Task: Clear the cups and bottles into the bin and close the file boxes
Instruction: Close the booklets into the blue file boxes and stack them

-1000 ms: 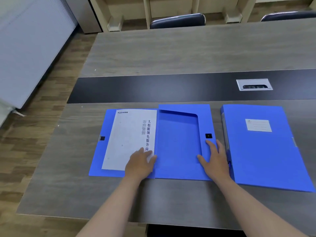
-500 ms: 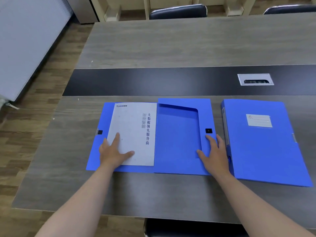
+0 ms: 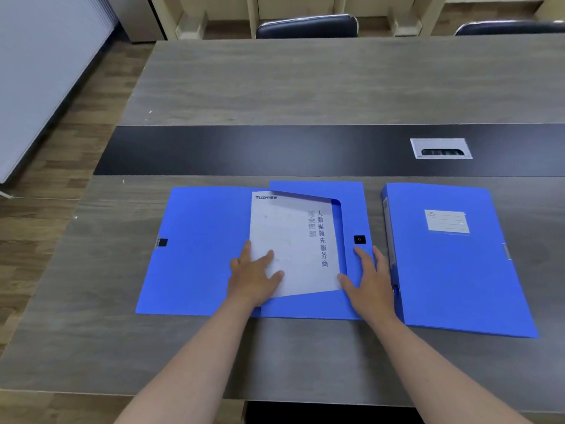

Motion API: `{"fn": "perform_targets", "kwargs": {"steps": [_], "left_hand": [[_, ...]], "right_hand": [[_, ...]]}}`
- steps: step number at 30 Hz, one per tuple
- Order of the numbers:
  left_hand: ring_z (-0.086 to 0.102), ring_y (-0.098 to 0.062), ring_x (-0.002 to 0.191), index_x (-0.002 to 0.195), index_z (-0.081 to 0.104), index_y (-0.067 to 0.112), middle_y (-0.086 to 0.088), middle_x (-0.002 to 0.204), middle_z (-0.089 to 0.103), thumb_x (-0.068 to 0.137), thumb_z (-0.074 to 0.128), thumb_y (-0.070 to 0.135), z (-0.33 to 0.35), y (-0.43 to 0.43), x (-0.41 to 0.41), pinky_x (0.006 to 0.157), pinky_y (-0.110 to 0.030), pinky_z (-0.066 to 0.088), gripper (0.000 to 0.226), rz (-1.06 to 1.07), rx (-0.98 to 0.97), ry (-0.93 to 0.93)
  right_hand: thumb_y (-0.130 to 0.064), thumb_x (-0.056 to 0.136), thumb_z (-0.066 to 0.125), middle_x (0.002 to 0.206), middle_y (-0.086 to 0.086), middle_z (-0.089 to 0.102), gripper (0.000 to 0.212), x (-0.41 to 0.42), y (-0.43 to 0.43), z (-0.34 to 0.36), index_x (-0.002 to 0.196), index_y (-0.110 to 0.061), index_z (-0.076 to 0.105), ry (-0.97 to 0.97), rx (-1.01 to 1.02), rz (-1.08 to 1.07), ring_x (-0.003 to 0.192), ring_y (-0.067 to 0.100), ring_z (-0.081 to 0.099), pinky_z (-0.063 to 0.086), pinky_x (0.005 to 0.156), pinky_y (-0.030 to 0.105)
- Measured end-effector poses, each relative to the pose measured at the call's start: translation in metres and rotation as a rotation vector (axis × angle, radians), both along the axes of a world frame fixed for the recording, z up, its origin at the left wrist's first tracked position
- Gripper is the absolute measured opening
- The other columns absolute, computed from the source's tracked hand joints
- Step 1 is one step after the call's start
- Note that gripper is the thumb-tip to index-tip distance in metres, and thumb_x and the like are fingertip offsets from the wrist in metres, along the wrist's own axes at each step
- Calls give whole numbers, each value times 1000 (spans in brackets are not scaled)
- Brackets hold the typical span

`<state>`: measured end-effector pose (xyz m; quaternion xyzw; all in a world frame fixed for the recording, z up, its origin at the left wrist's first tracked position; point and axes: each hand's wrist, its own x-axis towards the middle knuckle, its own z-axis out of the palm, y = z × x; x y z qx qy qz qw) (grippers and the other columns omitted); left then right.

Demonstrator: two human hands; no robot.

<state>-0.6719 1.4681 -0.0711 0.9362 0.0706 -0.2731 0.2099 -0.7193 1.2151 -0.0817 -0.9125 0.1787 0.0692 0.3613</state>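
- The open file box point(image 3: 305, 307) lies flat at the centre of the frame on the grey tabletop point(image 3: 305, 84). Its lid flap point(image 3: 198, 249) is spread out to the left, and its tray sits to the right.
- A white printed document point(image 3: 293, 240) lies slightly tilted in the tray, with its top edge tucked under the tray's cut-out front panel.
- The box looks like thin plastic board: light, smooth, bendy along its creases, and not fragile. The paper is limp and likely to slide.
- I would take the lid by its far left edge, near the black clasp point(image 3: 162, 242), and fold it over to the mating clasp point(image 3: 359, 239).
- The left hand point(image 3: 253, 276) lies palm down with fingers spread on the document's lower left corner. Its grip is not closed on anything; it only presses.
- The right hand point(image 3: 371, 280) rests flat and open on the tray's right border, steadying it.
- The second file box point(image 3: 452, 270) is at centre right, already closed, just beside the right hand.
- No cups, bottles or bin are in view.
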Motion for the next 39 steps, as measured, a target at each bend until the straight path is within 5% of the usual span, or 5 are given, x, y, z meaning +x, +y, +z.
{"fn": "perform_targets", "kwargs": {"steps": [10, 16, 22, 27, 39], "left_hand": [[18, -25, 145, 153, 37, 47, 15, 171, -6, 97, 61, 27, 6, -56, 3, 84, -33, 40, 64, -226, -5, 18], [10, -24, 151, 154, 36, 47, 19, 171, -1, 97, 61, 34, 5, -42, 0, 109, -35, 33, 64, -176, -168, 40], [24, -14, 154, 153, 45, 34, 13, 166, 26, 94, 72, 33, 8, 8, -5, 123, -35, 27, 65, 119, -468, -114], [33, -20, 148, 146, 55, 24, 6, 158, 42, 85, 81, 39, 12, 89, -13, 115, -32, 32, 68, 499, -251, -445], [60, -25, 126, 155, 42, 17, -8, 142, 59, 81, 86, 30, 19, 196, -29, 104, -37, 47, 87, 957, -357, -277]], "right_hand": [[-36, 95, 66, 169, 1, 9, 70, -1, 1, 2, 156, -28, 33, 7, -24, 25, 153, 22, 21, 38, 112, 41], [-36, 96, 65, 169, 0, 9, 69, -2, 1, 5, 157, -28, 32, 18, -52, 23, 152, 23, 24, 41, 110, 42], [-38, 95, 66, 170, -1, 8, 70, -1, 1, 7, 156, -30, 33, 38, -52, 9, 151, 24, 27, 41, 107, 48], [-38, 95, 66, 169, -2, 9, 70, 0, 2, 8, 156, -30, 33, 40, -44, 7, 152, 24, 26, 42, 107, 50], [-40, 95, 66, 169, -6, 8, 71, -1, 3, 7, 156, -30, 32, 41, -57, 16, 151, 22, 28, 44, 103, 48]]}}
